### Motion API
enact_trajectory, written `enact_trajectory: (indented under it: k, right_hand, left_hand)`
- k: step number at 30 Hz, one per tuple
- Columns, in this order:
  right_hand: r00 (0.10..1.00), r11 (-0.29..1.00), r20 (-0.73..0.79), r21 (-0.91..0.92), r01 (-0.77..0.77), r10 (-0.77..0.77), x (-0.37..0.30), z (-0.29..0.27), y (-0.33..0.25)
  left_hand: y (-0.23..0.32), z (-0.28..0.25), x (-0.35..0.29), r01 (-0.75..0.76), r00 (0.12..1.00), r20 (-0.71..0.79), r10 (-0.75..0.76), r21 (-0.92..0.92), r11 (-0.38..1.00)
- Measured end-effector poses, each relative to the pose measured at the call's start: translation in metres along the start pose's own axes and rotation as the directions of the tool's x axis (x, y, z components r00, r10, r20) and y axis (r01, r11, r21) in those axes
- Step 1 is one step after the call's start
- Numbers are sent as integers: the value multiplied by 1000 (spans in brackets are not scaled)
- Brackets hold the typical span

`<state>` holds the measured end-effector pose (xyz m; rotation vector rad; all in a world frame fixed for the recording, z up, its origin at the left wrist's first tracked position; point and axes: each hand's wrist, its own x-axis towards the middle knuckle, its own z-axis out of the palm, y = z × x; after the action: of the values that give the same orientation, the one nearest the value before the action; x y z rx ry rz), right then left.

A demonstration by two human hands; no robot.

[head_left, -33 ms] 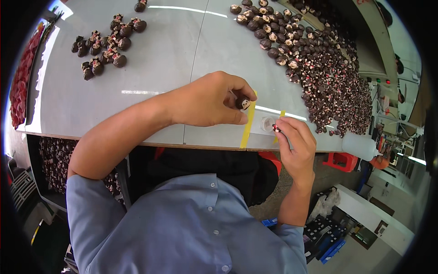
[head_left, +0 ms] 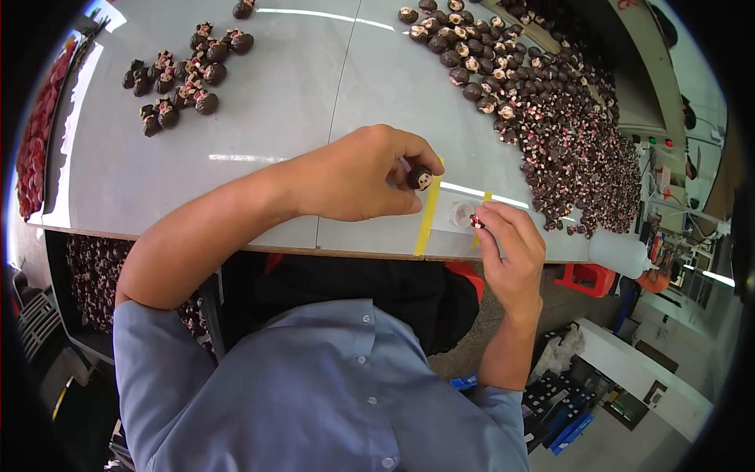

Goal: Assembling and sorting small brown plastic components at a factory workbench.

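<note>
My left hand [head_left: 358,177] is closed around a dark brown figurine head [head_left: 421,179], its small pale face turned to the right. Between the thumb and fingertips of my right hand [head_left: 511,248] is a tiny dark piece with red and pale spots [head_left: 476,222]. A small round clear cup [head_left: 461,213] stands on the table just left of those fingertips. Under and beside the left hand runs a strip of yellow tape [head_left: 429,216]. The two held parts are apart from each other.
Several finished-looking figurines [head_left: 189,79] stand at the far left of the grey table [head_left: 275,102]. Loose figurine heads [head_left: 472,59] and a heap of small parts [head_left: 582,149] spread over the right. A pale plastic bottle [head_left: 617,252] lies near the right corner.
</note>
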<state>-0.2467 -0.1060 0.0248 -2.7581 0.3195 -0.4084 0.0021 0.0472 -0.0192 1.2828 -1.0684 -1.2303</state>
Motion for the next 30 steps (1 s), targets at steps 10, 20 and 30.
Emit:
enact_trajectory:
  k: [10,20,30]
  right_hand:
    - [998,999,57,-41,-11,13,6,-2,-3]
    - [1000,1000,5,-4,-26,26,2,-7,-4]
    - [979,933,-184,358,-16,87,8,9,-31]
  left_hand:
    - [5,4,-2,-86,996,31,81,238,967]
    - [10,7,-1,-31,999,43,22,222,975]
    - [8,12,0,136,981,142,-135,0,991]
